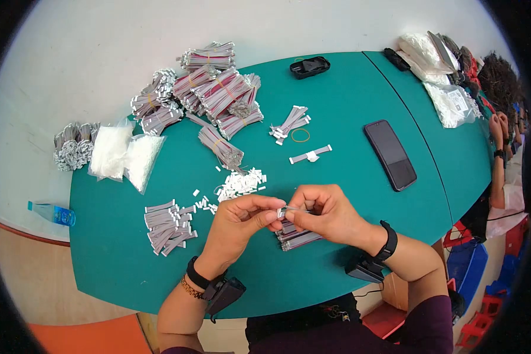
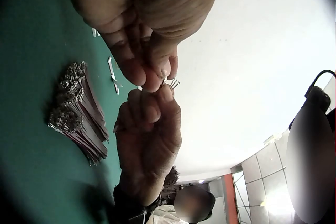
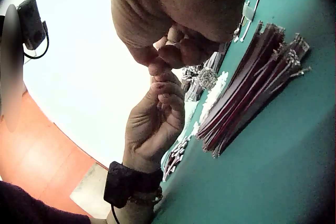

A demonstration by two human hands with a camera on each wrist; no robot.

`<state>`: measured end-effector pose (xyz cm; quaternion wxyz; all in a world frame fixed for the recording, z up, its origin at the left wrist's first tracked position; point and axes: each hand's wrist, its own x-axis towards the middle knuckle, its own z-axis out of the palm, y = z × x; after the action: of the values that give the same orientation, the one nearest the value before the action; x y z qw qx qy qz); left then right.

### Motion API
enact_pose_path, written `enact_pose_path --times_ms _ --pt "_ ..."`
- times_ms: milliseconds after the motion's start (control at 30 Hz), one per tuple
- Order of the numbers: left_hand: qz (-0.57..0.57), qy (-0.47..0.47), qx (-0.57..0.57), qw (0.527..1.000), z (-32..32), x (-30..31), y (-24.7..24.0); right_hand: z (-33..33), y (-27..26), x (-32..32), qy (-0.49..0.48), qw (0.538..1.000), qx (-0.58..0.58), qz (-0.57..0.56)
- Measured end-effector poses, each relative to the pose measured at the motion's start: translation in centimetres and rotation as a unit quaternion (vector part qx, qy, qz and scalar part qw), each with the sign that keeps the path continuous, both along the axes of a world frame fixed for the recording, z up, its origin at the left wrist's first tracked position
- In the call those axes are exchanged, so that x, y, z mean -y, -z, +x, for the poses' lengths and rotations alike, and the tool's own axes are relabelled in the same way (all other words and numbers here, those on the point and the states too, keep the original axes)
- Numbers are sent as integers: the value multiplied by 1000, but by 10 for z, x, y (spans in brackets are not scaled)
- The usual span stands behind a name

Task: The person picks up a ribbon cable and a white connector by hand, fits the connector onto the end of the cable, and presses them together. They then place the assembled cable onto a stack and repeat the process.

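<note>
Over the near middle of the table, the fingertips of both hands meet. My left hand (image 1: 230, 230) pinches a small white plastic connector (image 1: 281, 213) between thumb and index finger. A thin grey ribbon cable (image 1: 295, 209) is pinched in my right hand (image 1: 336, 219), its end right at the connector. Small metal wire ends (image 2: 175, 84) poke out between the fingertips in the left wrist view. Below the right hand lies a bundle of grey and dark red ribbon cables (image 3: 247, 90). Fingers hide most of the held cable.
Loose white connectors (image 1: 242, 184) are heaped beyond the left hand. Short finished-looking cables (image 1: 170, 227) lie at left, others (image 1: 290, 123) farther back. Bundled cables (image 1: 221, 94) and bags of white pieces (image 1: 111, 151) line the far edge. A phone (image 1: 390, 154) lies at right.
</note>
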<state>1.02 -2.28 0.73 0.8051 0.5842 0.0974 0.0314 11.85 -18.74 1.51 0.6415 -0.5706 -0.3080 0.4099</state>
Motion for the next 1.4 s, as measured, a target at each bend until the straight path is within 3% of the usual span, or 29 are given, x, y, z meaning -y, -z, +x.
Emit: enact_pose_path --times_ms 500,1400 --pt "72 -13 30 997 -1 3 -1 -1 0 1 19 1000 12 -8" --pt "66 -23 37 997 0 5 3 -2 -1 2 33 999 23 -21"
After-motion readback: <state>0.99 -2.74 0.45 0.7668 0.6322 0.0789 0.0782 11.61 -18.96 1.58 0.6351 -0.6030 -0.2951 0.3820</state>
